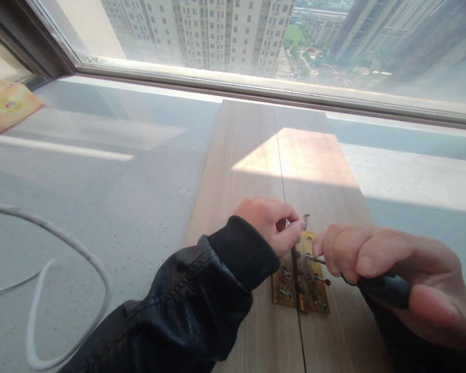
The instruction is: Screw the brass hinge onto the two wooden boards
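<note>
A brass-coloured hinge (321, 300) lies across the seam between two light wood boards (252, 140), with several screws standing or leaning in its holes. Over the hinge's far end, my left hand (270, 223) is closed in a pinch on a screw (306, 219), whose threaded end sticks out above the fingertips. My right hand (396, 264) is wrapped around the black handle of a screwdriver (390, 291). The metal shaft points left, its tip close to the right leaf of the hinge; whether it touches a screw there I cannot tell.
A white cable (72, 241) loops over the pale speckled sill (147, 181) at left. An orange-yellow packet (11, 106) lies at the far left by the window frame (56, 41). Beyond the boards' far end runs the window, with tall buildings outside.
</note>
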A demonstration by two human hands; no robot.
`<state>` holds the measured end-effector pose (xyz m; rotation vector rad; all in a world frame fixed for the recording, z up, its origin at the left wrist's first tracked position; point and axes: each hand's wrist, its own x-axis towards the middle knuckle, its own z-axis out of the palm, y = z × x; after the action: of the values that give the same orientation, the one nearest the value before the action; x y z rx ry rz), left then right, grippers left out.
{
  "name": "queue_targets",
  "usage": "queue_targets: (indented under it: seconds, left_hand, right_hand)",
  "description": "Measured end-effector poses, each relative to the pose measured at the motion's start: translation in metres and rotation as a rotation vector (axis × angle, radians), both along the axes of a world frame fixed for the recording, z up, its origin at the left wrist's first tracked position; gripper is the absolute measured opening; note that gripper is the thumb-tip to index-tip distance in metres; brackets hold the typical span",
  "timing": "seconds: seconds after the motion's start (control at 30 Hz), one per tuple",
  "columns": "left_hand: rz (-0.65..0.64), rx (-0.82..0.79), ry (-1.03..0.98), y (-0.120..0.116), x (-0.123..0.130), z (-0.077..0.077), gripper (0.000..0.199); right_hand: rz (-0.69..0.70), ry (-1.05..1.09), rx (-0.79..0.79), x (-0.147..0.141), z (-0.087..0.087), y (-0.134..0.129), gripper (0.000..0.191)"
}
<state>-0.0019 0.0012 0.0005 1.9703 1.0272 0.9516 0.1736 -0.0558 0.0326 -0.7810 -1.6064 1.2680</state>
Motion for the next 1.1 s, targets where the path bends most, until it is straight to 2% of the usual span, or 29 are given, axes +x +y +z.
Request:
queue_targets:
  seconds: [0.1, 0.23, 0.33, 0.5, 0.63, 0.7, 0.87, 0.93, 1.03, 1.1]
  left_hand:
    - [-0.008, 0.000, 0.006, 0.001, -0.001, 0.000, 0.017]
    - [-0.008, -0.011, 0.010, 0.001, -0.001, 0.000, 0.017]
    - [-0.014, -0.016, 0.018, 0.001, -0.001, 0.000, 0.017]
    - [-0.017, -0.013, 0.032, 0.000, -0.001, 0.001, 0.018]
    - [-0.019, -0.013, 0.027, 0.000, -0.001, 0.001, 0.018]
    - [-0.021, -0.018, 0.030, 0.000, -0.001, 0.002, 0.018]
    - [-0.021, -0.031, 0.045, 0.000, -0.002, 0.003, 0.018]
    - [-0.017, -0.029, 0.047, 0.000, -0.001, 0.003, 0.017]
    - [-0.017, -0.021, 0.051, 0.000, -0.001, 0.003, 0.017]
    - [-0.020, -0.017, 0.052, 0.000, 0.000, 0.003, 0.018]
  right_hand:
    - [0.046, 0.023, -0.018, -0.005, 0.002, -0.001, 0.025]
    - [0.034, 0.035, -0.122, -0.012, 0.003, -0.004, 0.042]
    - [0.043, 0.031, -0.196, -0.010, 0.004, -0.005, 0.047]
    - [0.037, -0.045, -0.079, -0.003, 0.001, -0.001, 0.030]
    - [-0.014, 0.071, 0.000, -0.007, 0.001, 0.000, 0.027]
    - [-0.010, 0.113, -0.048, -0.011, 0.003, -0.002, 0.024]
    - [0.011, 0.175, -0.262, -0.012, 0.009, -0.006, 0.034]
    - [0.013, 0.182, -0.294, -0.010, 0.008, -0.006, 0.036]
    - [0.008, 0.158, -0.182, -0.007, 0.006, -0.002, 0.022]
    - [-0.023, 0.120, -0.087, -0.009, 0.005, 0.001, 0.023]
